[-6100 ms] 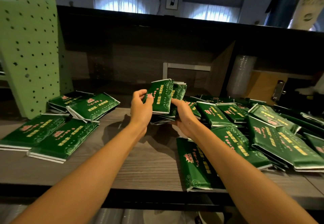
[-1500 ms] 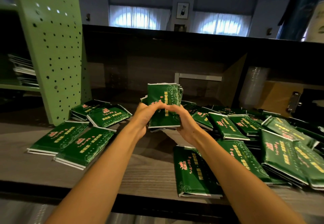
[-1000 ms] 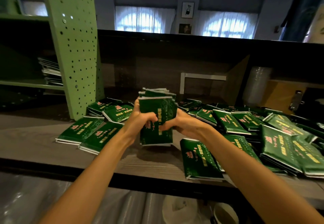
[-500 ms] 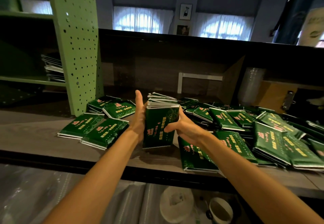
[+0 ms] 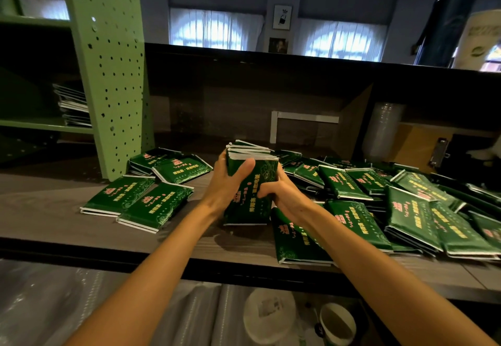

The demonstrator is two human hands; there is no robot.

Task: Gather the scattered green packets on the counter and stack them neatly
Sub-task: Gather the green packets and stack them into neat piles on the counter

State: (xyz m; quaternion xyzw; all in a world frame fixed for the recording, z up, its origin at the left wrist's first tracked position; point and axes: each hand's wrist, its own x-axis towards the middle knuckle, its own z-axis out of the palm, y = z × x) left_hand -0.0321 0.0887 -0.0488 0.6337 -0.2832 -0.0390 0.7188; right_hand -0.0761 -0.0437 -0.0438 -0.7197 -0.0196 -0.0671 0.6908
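A bundle of several green packets (image 5: 250,207) stands on end on the wooden counter (image 5: 54,218), its lower edge touching the surface. My left hand (image 5: 226,183) grips its left side, thumb across the front. My right hand (image 5: 282,196) grips its right side, fingers curled round the edge. Small stacks of green packets (image 5: 138,200) lie flat to the left. A loose heap of scattered green packets (image 5: 406,204) spreads over the right part of the counter, and one packet (image 5: 295,237) lies just under my right wrist.
A green perforated post (image 5: 108,69) rises at the back left, with a green shelf (image 5: 46,125) behind it. A dark back wall (image 5: 244,96) closes off the counter. Below the front edge stand a white lid (image 5: 268,316) and a paper cup (image 5: 337,324).
The bundle has come down onto the counter, standing on end. My left thumb has folded over its front and my right hand has closed in on its side.
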